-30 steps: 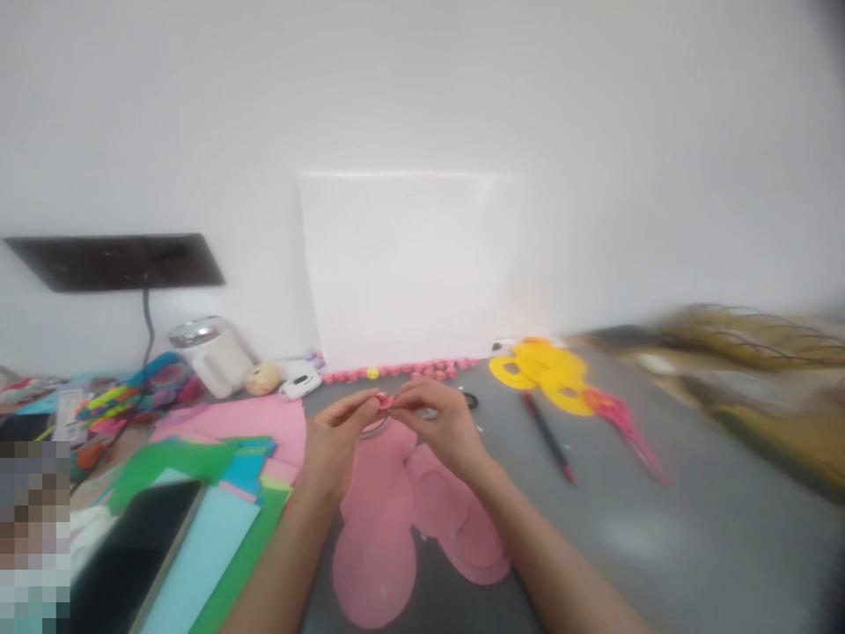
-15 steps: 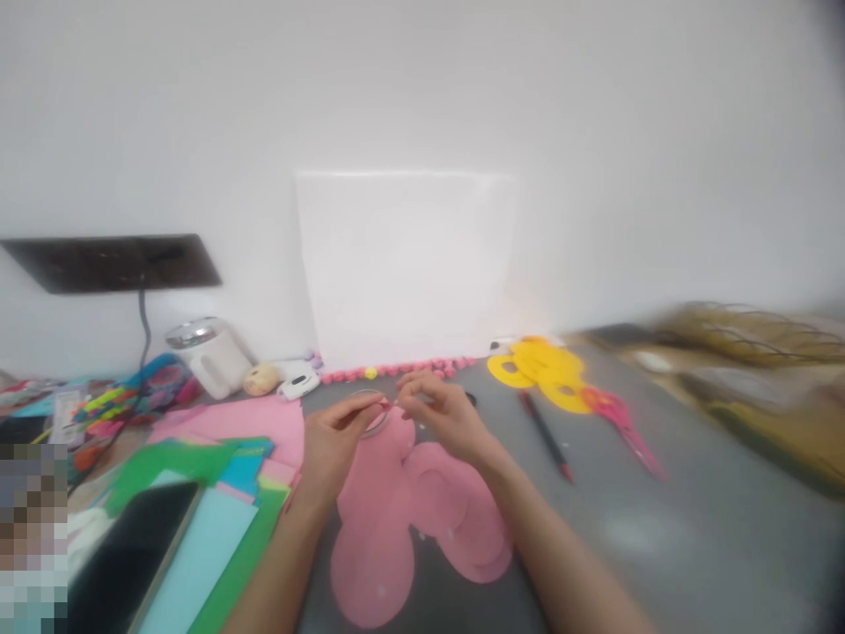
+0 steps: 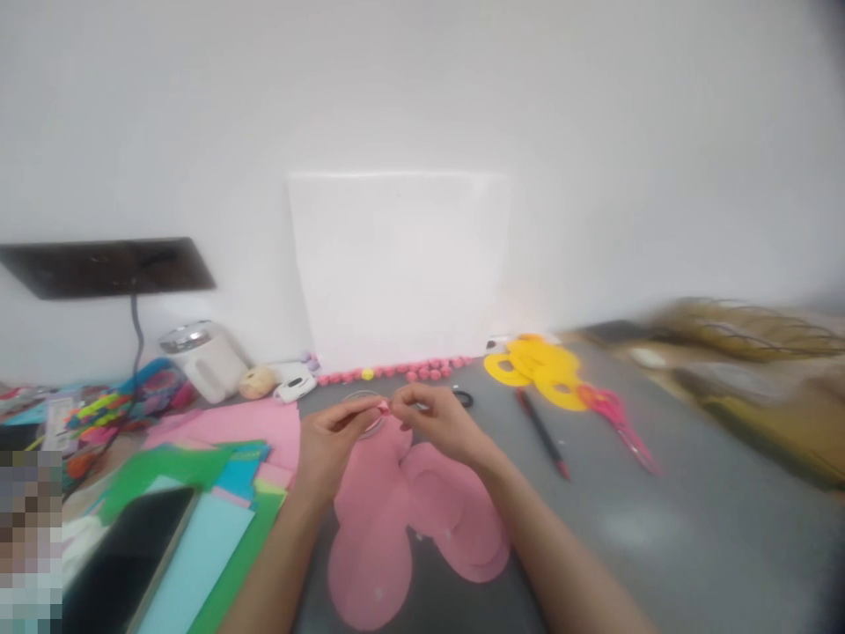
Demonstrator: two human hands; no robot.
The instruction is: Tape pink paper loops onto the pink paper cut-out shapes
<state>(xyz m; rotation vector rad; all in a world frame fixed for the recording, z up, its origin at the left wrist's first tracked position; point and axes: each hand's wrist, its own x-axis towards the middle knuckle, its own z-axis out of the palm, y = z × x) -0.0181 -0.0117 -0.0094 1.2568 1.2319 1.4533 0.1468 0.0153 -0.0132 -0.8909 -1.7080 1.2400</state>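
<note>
My left hand (image 3: 340,431) is closed in a pinch, with a small pink piece (image 3: 384,408) at its fingertips; the piece looks like folded or rolled paper, but blur hides its exact kind. Close by on the right, my right hand (image 3: 436,421) has its fingers pinched together at the same piece, and what they hold is too small to make out. A thin, clear-looking ring (image 3: 375,429) shows behind and under the left fingers. Below both hands lie overlapping pink paper circles (image 3: 370,572), some with small white specks on them.
Pink balls (image 3: 429,373) line the foot of a white sheet (image 3: 400,264) on the wall. Yellow paper rings (image 3: 561,387), pink scissors (image 3: 620,429) and a dark pen (image 3: 542,436) lie right. Coloured paper (image 3: 198,555), a phone (image 3: 132,563) and a white glue gun-like device (image 3: 209,365) are left.
The right hand has shifted slightly left and down, and its fingertips are now closer to the left hand's. The pink piece between them shows more plainly. The whole view has drifted slightly.
</note>
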